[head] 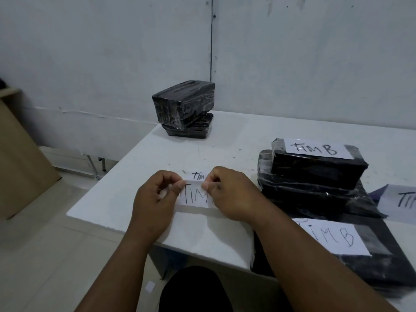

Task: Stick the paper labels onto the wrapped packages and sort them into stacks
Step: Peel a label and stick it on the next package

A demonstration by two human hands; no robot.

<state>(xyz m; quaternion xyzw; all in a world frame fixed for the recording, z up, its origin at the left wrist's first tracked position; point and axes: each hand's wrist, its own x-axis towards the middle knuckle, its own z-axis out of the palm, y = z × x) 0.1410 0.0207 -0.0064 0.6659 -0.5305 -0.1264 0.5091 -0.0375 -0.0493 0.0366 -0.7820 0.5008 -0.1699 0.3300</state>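
A white paper label [193,197] with handwritten letters is held just above the white table [139,174]. My left hand [153,199] pinches its upper left edge and my right hand [234,194] pinches its upper right edge. Another written label [198,176] lies on the table right behind it, partly hidden by my fingers. At the back stand two unlabelled black wrapped packages [184,104], one on the other. To the right is a stack of black packages whose top one bears a label [315,148]. A flat labelled package [333,238] lies at the front right.
One more label [403,200] lies at the right edge of the table. A brown cardboard sheet [20,158] leans at the left beside the table. A small scrap of paper [150,286] lies on the tiled floor. A grey wall stands close behind the table.
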